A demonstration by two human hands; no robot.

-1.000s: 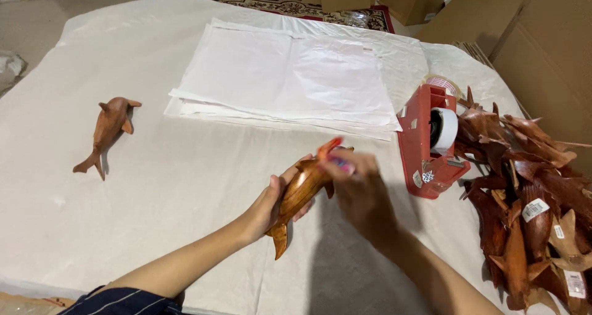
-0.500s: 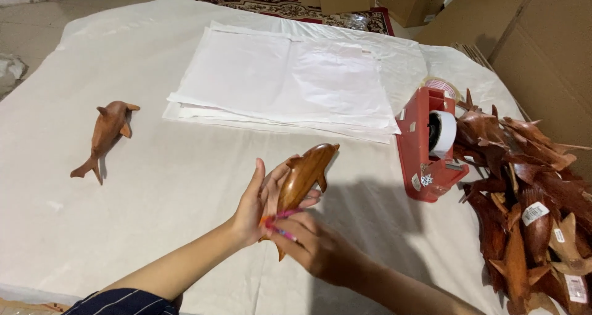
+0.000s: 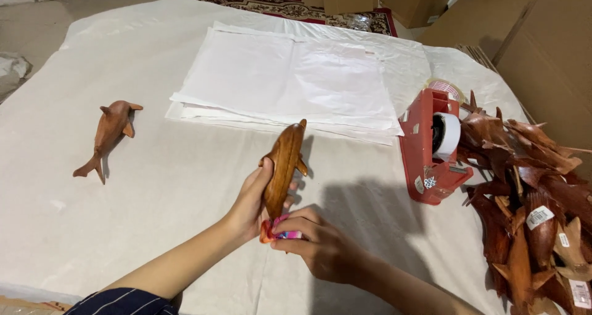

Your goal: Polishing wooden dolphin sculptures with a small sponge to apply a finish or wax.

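My left hand [image 3: 250, 201] grips a carved wooden dolphin [image 3: 283, 164] by its lower body, nose pointing up and away from me. My right hand [image 3: 320, 244] is closed at the dolphin's tail end, fingers pinched on a small pink and multicoloured piece [image 3: 280, 233] there. A second wooden dolphin [image 3: 110, 133] lies flat on the white cloth at the left, apart from both hands.
A stack of white paper sheets [image 3: 290, 80] lies beyond the hands. A red tape dispenser [image 3: 435, 145] stands to the right, beside a heap of several wooden dolphins [image 3: 533, 204] with tags. Cardboard boxes [image 3: 542, 31] line the far right; a patterned rug [image 3: 290, 6] lies behind.
The dolphin in my left hand has turned from lying sideways to nose-up. My right hand has moved from its upper end down to the tail end.
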